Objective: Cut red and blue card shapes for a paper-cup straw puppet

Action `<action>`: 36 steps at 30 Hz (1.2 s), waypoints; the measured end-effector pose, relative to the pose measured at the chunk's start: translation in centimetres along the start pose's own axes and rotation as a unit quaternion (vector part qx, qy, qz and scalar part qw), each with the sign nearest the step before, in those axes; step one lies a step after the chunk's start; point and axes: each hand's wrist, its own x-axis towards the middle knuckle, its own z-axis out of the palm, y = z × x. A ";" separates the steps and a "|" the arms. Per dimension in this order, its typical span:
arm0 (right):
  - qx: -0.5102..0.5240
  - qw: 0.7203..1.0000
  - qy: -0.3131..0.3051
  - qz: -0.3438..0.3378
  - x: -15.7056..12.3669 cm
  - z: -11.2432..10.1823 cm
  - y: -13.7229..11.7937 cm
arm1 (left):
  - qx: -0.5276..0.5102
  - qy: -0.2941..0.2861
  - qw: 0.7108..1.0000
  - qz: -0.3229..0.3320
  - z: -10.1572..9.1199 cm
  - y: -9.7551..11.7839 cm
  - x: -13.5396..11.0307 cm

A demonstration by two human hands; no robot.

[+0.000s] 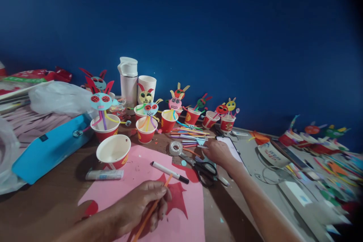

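Your left hand (138, 206) lies at bottom centre of the frame, its grip closed around an orange stick (153, 208) over a pink paper sheet (193, 211) bearing a red paper star (176, 198). A marker (168, 172) lies just above that hand. Your right hand (217, 152) is right of centre, knuckles up; you cannot tell whether its grip holds anything. Black-handled scissors (205, 174) and a tape roll (176, 148) lie just left of it. Beyond, paper-faced figures in red cups (167, 121) crowd the bench (42, 211) before a blue wall (181, 26).
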 end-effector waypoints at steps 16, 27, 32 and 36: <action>0.034 0.999 0.009 -0.028 -3.4 -0.8 -1.2 | 0.012 0.002 1.000 0.002 0.0 0.0 -0.1; 0.040 0.998 0.040 0.017 -0.1 -1.0 1.5 | 0.019 0.004 1.000 0.010 0.0 0.0 0.1; 0.024 0.999 0.026 -0.022 2.7 -0.7 -0.5 | 0.016 -0.001 1.000 0.014 0.0 0.0 0.0; 0.004 0.998 -0.012 -0.055 4.1 -0.6 -1.8 | 0.014 -0.003 1.000 0.015 0.0 0.0 0.0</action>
